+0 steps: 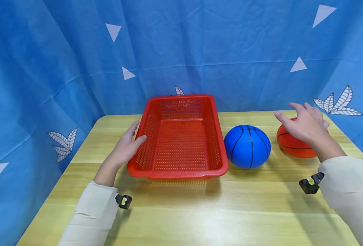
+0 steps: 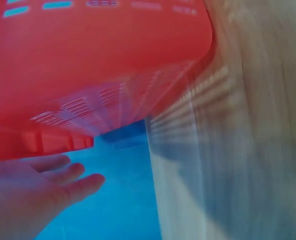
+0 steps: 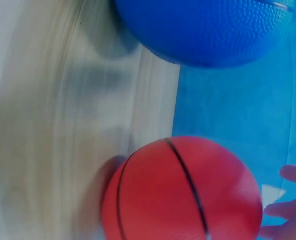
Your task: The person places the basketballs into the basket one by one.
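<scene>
A red plastic basket point(image 1: 178, 175) with perforated walls stands on the table, its inside bare. Beside its left rim is my left hand point(image 1: 124, 148), fingers extended and thumb apart; whether it touches the rim I cannot tell. A blue basketball point(image 1: 247, 147) sits just right of the basket. Farther right lies a red-orange basketball point(image 1: 295, 150) with black lines, partly hidden by my right hand point(image 1: 307, 124). That hand hovers over it with spread, slightly bent fingers and holds nothing. In the right wrist view, its fingertips point(image 3: 290, 174) appear apart from the red-orange ball point(image 3: 183, 195).
The wooden table point(image 1: 175, 218) has a light wood grain. Behind it and at both sides hangs a blue curtain point(image 1: 169, 41) with white triangles and leaf prints, close to the table's back edge. A small black camera sits on each wrist.
</scene>
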The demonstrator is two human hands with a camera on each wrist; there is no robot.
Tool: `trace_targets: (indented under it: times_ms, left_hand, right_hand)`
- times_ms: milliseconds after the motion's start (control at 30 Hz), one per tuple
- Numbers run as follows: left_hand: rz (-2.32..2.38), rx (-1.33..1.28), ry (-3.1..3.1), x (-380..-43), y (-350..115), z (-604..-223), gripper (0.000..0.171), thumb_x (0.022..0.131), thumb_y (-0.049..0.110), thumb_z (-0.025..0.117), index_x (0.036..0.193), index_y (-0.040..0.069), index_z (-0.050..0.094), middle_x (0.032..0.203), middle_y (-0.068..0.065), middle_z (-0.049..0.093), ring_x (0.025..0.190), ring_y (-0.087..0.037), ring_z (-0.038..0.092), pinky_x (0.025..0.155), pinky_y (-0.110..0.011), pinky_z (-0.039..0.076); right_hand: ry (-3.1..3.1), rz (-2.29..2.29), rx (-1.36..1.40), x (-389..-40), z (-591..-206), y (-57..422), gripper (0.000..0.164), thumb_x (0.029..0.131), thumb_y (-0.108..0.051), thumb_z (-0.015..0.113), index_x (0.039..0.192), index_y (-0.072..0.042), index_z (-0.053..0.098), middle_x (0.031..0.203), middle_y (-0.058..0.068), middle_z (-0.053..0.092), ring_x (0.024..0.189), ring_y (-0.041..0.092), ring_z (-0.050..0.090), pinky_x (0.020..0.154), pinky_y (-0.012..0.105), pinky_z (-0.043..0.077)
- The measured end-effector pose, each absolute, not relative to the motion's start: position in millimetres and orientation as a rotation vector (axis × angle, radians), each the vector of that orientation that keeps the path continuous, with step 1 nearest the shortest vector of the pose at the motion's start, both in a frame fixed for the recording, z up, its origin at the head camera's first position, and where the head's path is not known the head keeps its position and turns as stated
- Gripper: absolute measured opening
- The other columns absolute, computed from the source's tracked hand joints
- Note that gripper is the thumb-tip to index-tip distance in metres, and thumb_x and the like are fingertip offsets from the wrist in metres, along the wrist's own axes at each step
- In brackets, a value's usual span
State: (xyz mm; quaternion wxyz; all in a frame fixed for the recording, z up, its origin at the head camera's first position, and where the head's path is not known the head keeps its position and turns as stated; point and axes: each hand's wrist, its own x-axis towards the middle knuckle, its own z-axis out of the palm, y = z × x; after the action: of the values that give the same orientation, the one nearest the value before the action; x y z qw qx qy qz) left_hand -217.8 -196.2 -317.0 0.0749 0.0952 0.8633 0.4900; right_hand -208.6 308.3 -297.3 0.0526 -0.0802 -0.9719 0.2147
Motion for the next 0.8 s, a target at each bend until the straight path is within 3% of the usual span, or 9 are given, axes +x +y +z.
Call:
trace_targets:
  times_ms: [100,333,467,600,800]
  left_hand:
    - [1.596,0.250,2.525,-211,-201,-322,0.070,0.097,0.026,0.046,0.153,0.016,0.005,0.157,-0.010,0.014,0.140,-0.033,0.023,0.102,-0.054,0.038]
    - [1.879,0.079,2.255,-200,-206,-339,0.064,0.099,0.022,0.040,0.153,0.017,0.006,0.154,-0.009,0.020,0.131,-0.028,0.038,0.100,-0.040,0.045]
    - [2.002,0.035,2.074,-197,-207,-348,0.056,0.100,0.023,0.035,0.152,0.016,0.015,0.145,-0.016,0.033,0.114,-0.022,0.052,0.088,-0.030,0.052]
    - [2.067,0.043,1.942,-196,-208,-356,0.051,0.101,0.026,0.037,0.149,0.016,0.023,0.135,-0.017,0.041,0.106,-0.020,0.058,0.087,-0.035,0.053]
    - [2.160,0.110,1.803,-195,-207,-362,0.052,0.101,0.027,0.037,0.147,0.008,0.023,0.125,-0.009,0.050,0.105,-0.019,0.058,0.089,-0.036,0.052]
  right_hand:
    - [-2.917,0.732,-0.281,-202,-300,316,0.086,0.091,-0.064,0.030,0.150,-0.005,0.012,0.151,0.032,0.002,0.134,0.057,0.000,0.090,0.080,0.011]
    - [-2.774,0.950,-0.423,-188,-311,335,0.084,0.091,-0.058,0.037,0.151,-0.008,0.007,0.152,0.031,0.006,0.133,0.056,0.009,0.091,0.075,0.023]
    - [-2.699,1.044,-0.505,-181,-319,342,0.088,0.089,-0.059,0.042,0.152,-0.011,0.004,0.151,0.032,0.006,0.133,0.055,0.011,0.087,0.075,0.031]
    - [-2.599,1.127,-0.576,-174,-337,338,0.093,0.086,-0.058,0.050,0.152,-0.011,0.005,0.151,0.029,0.008,0.134,0.051,0.013,0.089,0.073,0.033]
    - [-2.456,1.270,-0.748,-167,-358,333,0.102,0.079,-0.059,0.059,0.152,-0.018,0.000,0.155,0.018,0.002,0.138,0.045,0.012,0.095,0.070,0.033]
